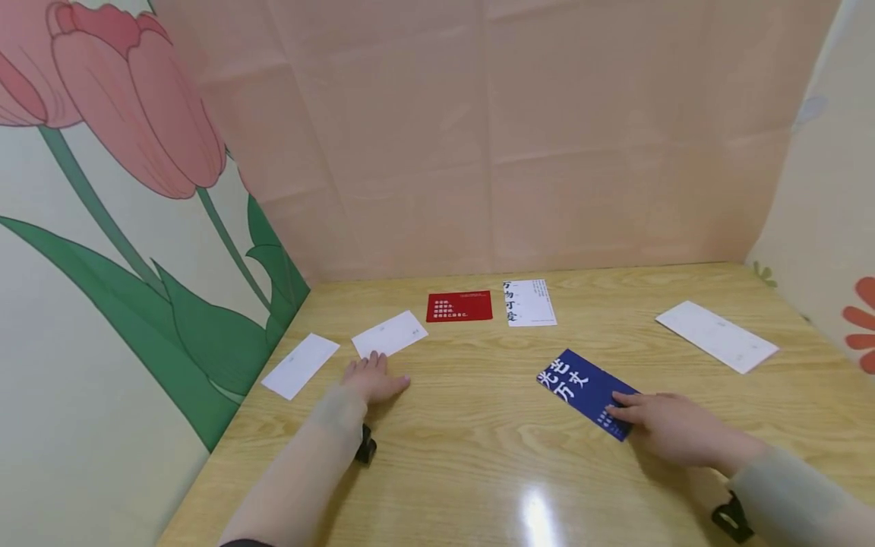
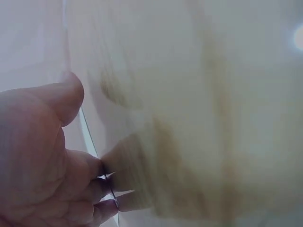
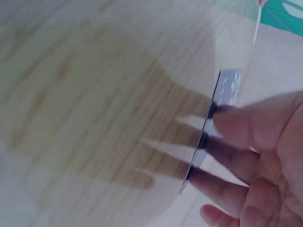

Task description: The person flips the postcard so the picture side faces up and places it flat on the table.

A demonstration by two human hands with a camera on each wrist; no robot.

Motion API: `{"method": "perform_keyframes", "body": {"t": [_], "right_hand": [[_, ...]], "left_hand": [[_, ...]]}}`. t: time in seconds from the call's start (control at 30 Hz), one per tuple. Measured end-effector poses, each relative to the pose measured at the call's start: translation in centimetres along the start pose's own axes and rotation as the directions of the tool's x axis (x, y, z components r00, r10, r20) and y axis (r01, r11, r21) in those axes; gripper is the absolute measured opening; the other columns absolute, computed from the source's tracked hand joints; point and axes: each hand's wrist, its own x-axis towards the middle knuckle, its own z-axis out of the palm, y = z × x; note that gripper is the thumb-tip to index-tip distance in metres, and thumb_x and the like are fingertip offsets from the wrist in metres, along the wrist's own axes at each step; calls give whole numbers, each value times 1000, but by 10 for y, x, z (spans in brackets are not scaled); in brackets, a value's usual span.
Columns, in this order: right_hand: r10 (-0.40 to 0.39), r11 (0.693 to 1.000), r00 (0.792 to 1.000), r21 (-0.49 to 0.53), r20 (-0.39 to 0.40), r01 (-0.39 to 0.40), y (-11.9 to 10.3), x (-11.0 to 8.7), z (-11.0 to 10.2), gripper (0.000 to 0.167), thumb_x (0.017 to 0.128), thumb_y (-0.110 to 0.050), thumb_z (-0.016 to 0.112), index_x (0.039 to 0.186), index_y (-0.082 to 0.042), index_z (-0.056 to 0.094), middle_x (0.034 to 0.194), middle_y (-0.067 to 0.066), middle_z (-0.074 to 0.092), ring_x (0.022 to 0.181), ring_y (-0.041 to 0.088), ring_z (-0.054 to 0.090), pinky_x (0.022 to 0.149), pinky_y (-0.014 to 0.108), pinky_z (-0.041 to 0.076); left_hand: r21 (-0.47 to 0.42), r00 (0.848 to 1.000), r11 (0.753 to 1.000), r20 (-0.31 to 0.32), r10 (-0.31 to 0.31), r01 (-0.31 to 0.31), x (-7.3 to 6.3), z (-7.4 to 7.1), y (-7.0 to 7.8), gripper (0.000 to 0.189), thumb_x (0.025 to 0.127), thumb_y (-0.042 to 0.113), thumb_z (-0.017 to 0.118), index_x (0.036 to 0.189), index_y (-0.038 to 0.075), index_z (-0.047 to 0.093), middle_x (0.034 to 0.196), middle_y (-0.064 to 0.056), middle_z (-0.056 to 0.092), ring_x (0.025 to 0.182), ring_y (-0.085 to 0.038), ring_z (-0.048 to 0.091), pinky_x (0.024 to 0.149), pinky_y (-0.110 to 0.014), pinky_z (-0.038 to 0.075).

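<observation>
My left hand [image 1: 371,380] rests with spread fingers at the near edge of a white card [image 1: 393,333], its fingertips touching that edge. The thumb stands apart to the right. In the left wrist view the left fingers [image 2: 102,191] reach down to a thin edge. On the right, my right hand [image 1: 683,427] touches the near right end of a dark blue card [image 1: 581,387] with large white characters. In the right wrist view the right fingertips [image 3: 203,140] press on the blue card [image 3: 230,80], seen almost edge-on. The card lies on the table.
Another white card [image 1: 301,366] lies at the far left. A red card [image 1: 459,306] and a white card with black characters [image 1: 533,304] lie toward the back. A white card [image 1: 716,336] lies at right. All are on the wooden table [image 1: 465,425].
</observation>
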Motion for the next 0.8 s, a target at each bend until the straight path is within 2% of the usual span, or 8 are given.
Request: {"method": "perform_keyframes", "body": {"t": [0.17, 0.37, 0.6, 0.8], "right_hand": [[26, 998, 1000, -52, -13, -26, 3, 5, 0, 39, 86, -4, 58, 124, -10, 65, 133, 22, 55, 113, 46, 55, 89, 62, 41], [84, 990, 996, -112, 3, -83, 8, 17, -5, 43, 86, -1, 52, 127, -6, 62, 131, 27, 54, 110, 47, 57, 85, 62, 44], [157, 984, 986, -91, 59, -151, 13, 36, -12, 48, 86, 1, 47, 132, -4, 57, 135, 31, 48, 114, 53, 51, 89, 67, 37], [203, 979, 974, -55, 97, -198, 19, 56, -17, 50, 87, 1, 41, 136, -3, 53, 137, 34, 43, 118, 57, 43, 90, 67, 38]], "left_hand": [[40, 1000, 999, -4, 22, -22, -10, 7, -3, 89, 93, 64, 40, 150, -2, 25, 156, -21, 21, 143, -38, 16, 115, -49, 7], [48, 999, 998, -1, 37, -37, -25, 14, -2, 89, 92, 65, 43, 149, -1, 28, 156, -19, 22, 143, -37, 19, 115, -50, 9], [39, 996, 996, -7, 85, -84, -42, 18, 3, 86, 93, 63, 44, 148, -1, 30, 155, -20, 23, 142, -39, 21, 115, -50, 10], [61, 988, 987, -17, 151, -149, -54, 22, 11, 85, 93, 61, 46, 147, -3, 32, 154, -21, 26, 141, -39, 23, 115, -50, 13]]}}
